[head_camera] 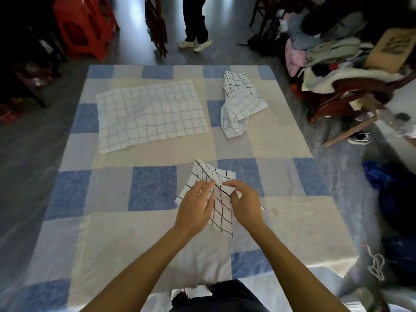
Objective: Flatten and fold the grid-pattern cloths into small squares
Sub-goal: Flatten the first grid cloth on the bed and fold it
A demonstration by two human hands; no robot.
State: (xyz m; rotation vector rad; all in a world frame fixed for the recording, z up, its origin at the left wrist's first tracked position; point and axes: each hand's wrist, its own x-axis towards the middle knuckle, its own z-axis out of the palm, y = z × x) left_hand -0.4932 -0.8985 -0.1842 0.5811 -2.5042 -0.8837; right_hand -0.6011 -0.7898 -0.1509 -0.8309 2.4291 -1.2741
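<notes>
Right hand [245,204]: pinching a raised fold of the black-grid cloth [221,208]. Left hand [195,204]: fingers curled on its left edge. Cloth: near centre of checked blanket [153,188]. Likely light, limp; best gripped at corners.

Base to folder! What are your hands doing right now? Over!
Both busy: left grip and right grip pinch the black-grid cloth, partly folded. Flat blue-grid cloth and crumpled cloths wait beyond. Nothing in the way. Over.
</notes>
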